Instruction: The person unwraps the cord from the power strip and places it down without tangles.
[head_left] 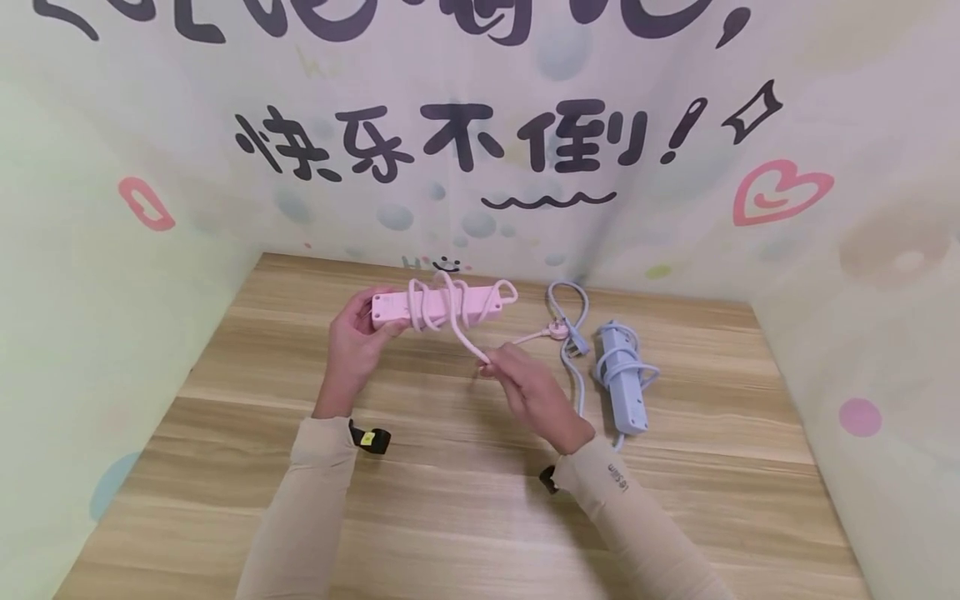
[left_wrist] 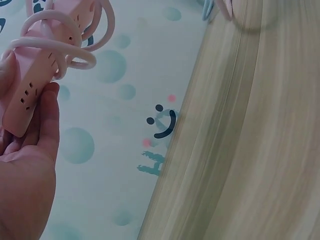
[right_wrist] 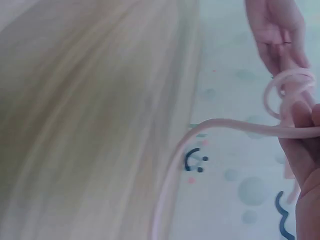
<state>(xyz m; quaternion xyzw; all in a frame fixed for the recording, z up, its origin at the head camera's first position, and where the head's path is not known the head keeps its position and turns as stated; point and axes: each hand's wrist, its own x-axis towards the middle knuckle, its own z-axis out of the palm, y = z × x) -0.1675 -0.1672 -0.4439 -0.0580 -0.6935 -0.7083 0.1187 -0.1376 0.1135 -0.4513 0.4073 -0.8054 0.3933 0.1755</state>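
A pink power strip (head_left: 390, 306) is held up above the far part of the table, its pink cord (head_left: 455, 304) looped around it several times. My left hand (head_left: 352, 340) grips the strip's left end, thumb on one side and fingers on the other, as the left wrist view also shows. Lower and to the right, my right hand (head_left: 528, 385) pinches the cord a short way from the strip. From that hand the cord runs on to a pink plug (head_left: 558, 330) at the back of the table. In the right wrist view, the cord crosses the right fingers (right_wrist: 302, 117).
Right of my right hand lies a blue power strip (head_left: 624, 387) wrapped in its own cord. Its blue plug (head_left: 576, 340) rests against the pink one. The wooden table (head_left: 450, 517) meets printed cloth walls (head_left: 420, 225) at the back and sides.
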